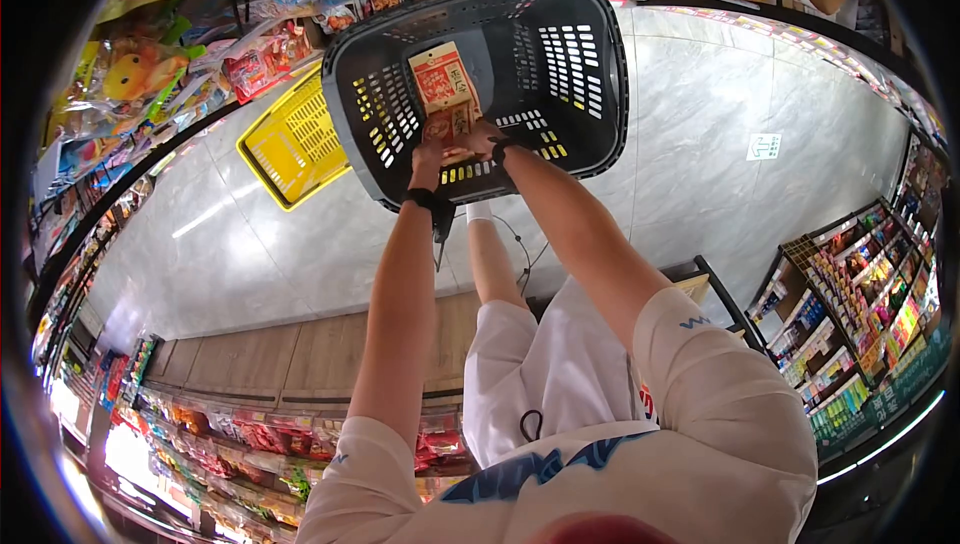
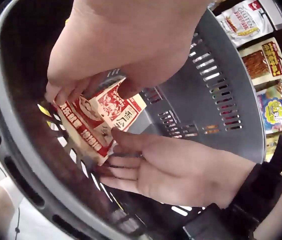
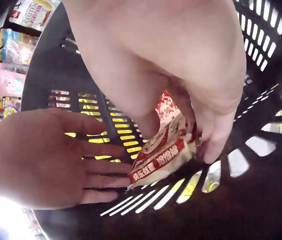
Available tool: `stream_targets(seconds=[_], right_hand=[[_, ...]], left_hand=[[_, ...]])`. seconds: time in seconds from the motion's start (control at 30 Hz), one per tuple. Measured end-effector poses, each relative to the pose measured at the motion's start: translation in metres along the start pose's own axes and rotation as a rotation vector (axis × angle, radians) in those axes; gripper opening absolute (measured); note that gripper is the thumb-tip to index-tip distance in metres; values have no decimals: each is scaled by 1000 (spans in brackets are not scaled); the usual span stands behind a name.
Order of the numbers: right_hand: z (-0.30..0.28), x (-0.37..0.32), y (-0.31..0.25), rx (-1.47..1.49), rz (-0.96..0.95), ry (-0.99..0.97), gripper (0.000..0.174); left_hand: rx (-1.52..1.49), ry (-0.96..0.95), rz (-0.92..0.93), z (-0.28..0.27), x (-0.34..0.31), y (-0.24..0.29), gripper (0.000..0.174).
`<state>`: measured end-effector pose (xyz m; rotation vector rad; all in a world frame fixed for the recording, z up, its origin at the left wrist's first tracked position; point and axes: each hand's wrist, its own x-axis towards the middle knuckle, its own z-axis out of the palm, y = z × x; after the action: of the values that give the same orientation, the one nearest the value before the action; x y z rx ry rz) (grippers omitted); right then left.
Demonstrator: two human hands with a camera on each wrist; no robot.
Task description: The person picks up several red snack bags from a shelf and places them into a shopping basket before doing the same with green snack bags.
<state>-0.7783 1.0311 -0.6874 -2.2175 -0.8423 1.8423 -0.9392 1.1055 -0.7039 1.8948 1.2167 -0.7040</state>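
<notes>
Inside a dark grey shopping basket, both hands are at a red-and-cream snack packet. My left hand holds its left side, with fingers at the edge in the left wrist view. Holding the opposite side is my right hand; its thumb lies over the front and its fingers reach the lower corner. Right behind this packet is a second red-and-cream packet, leaning towards the far side of the basket. Part of the held packet's face is covered by the hands.
A yellow basket stands on the grey tiled floor at the left. Shelves of bagged snacks run along the far side. Another stocked rack stands at the right, and a wooden ledge lies behind the person.
</notes>
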Motion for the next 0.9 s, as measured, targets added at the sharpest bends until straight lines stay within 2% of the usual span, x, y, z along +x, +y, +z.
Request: stream_targets(seconds=[0.03, 0.07, 0.1, 0.13, 0.2, 0.27, 0.3, 0.33, 0.37, 0.4, 0.43, 0.47, 0.53, 0.57, 0.6, 0.67, 0.7, 0.77, 0.8, 0.83, 0.87, 0.9], right_hand=[[4, 1, 11, -111, -86, 6, 36], [6, -2, 20, -223, -172, 15, 35], [2, -5, 24, -340, -258, 28, 34], [2, -22, 23, -364, -279, 163, 27], [-12, -70, 22, -266, -373, 320, 18], [-28, -131, 17, -160, -467, 441, 10], [-51, -173, 12, -149, -445, 271, 18], [-49, -193, 16, -174, -351, 276, 13], [-51, -215, 30, -275, -476, 352, 8], [-50, -229, 44, -208, -488, 399, 8], [-70, -266, 39, -167, -487, 327, 8], [-74, -284, 47, -144, -482, 405, 11], [-107, -345, 31, -82, -246, 299, 20], [-120, -369, 31, -155, -264, 302, 20], [-139, -383, 29, -232, -277, 304, 20], [-164, -410, 26, -56, -234, 341, 19], [-177, -424, 30, 38, -204, 358, 19], [-209, -436, 27, -51, -312, 439, 20], [-224, -436, 23, 246, -334, 411, 20], [-240, -436, 19, 545, -357, 388, 21], [-268, -462, -16, 395, -389, 392, 21], [-293, -476, -39, 435, -512, 393, 21]], left_hand=[[465, 105, 362, -15, -21, 10, 17], [140, 99, 92, -13, -27, 15, 19], [-190, 93, -173, -1, -26, 17, 29], [-524, 84, -428, -1, -26, 25, 41], [-468, -44, -323, -57, -76, 63, 59], [-513, 118, 10, -36, -90, 44, 58], [-585, 7, -265, -64, -118, 71, 60], [-523, 278, -92, -63, -140, 80, 61], [-465, 339, 9, -50, -138, 69, 65], [-528, 262, -74, -77, -167, 88, 67], [-469, 245, -66, -95, -184, 99, 66], [-409, 228, -58, -112, -201, 109, 65], [-323, -37, 54, -153, -217, 116, 52], [-576, 1, 16, -167, -233, 127, 47], [-622, 22, 71, -201, -260, 150, 40], [-525, 100, 316, -239, -277, 168, 32], [-644, 168, 247, -270, -311, 198, 28], [-860, 18, 384, -315, -352, 237, 30], [-991, -80, 436, -355, -397, 269, 31], [-921, -163, 520, -387, -427, 295, 32], [-847, -244, 600, -416, -453, 318, 34], [-852, -267, 698, -440, -472, 340, 32]])
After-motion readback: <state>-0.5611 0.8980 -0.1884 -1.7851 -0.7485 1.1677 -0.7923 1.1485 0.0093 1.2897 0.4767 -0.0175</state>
